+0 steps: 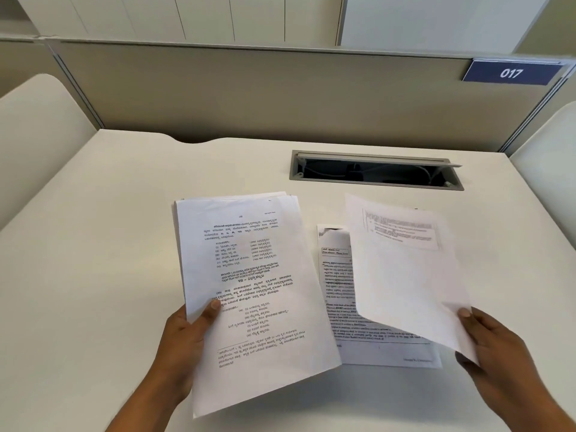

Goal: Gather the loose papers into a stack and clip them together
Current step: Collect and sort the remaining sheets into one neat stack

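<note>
Cream cubicle tabletop (93, 244). At 9 o'clock, left hand (184, 338), fingers (213, 309) pinching a fanned stack of white printed papers (249, 275). At centre, flat white printed sheet (338, 291). At 3 o'clock, right hand (489, 347), fingers gripping one thin white sheet (405, 275). Risk of slips from corner-only grips. Open room toward 6 o'clock; grey cable slot (374, 157) at 12.

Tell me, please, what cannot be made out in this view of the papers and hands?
- Head view: the stack of papers in the left hand hides that hand's fingers; its sheet count is unclear.
- The single sheet in the right hand is blurred, its print unreadable.
- It covers the right part of the printed sheet on the desk.
- No clip is in view.
</note>
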Tool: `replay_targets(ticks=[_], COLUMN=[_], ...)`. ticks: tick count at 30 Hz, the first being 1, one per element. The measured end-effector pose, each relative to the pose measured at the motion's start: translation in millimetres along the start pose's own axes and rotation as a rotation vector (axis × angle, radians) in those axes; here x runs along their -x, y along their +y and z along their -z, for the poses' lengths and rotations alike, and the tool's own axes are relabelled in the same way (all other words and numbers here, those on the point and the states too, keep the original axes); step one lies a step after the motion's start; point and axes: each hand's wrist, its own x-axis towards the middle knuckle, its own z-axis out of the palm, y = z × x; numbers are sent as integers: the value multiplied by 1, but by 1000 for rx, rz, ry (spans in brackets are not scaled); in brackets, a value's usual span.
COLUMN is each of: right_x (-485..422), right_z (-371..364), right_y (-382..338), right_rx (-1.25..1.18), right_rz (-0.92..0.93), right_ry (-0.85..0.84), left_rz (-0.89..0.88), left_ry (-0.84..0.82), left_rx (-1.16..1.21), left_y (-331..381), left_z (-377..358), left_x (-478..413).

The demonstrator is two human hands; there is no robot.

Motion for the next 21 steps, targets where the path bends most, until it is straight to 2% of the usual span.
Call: replay_targets(ticks=[4,6,9,16,21], right_x=[12,17,22,39,41], right_z=[-10,-19,-38,-77,-83], right_y=[0,6,17,26,27], right_rx=[-45,24,10,59,140], right_rz=[73,113,99,98,140], right_ry=[-124,-174,-228,-274,-274], left_rz=[19,19,33,15,38], left_ry=[-23,-33,-50,-97,-176], left_rx=[2,-3,-10,-123,-53], left_y=[1,4,8,12,18], left_z=[-8,-14,-23,-38,-42], left_x=[2,5,9,21,28])
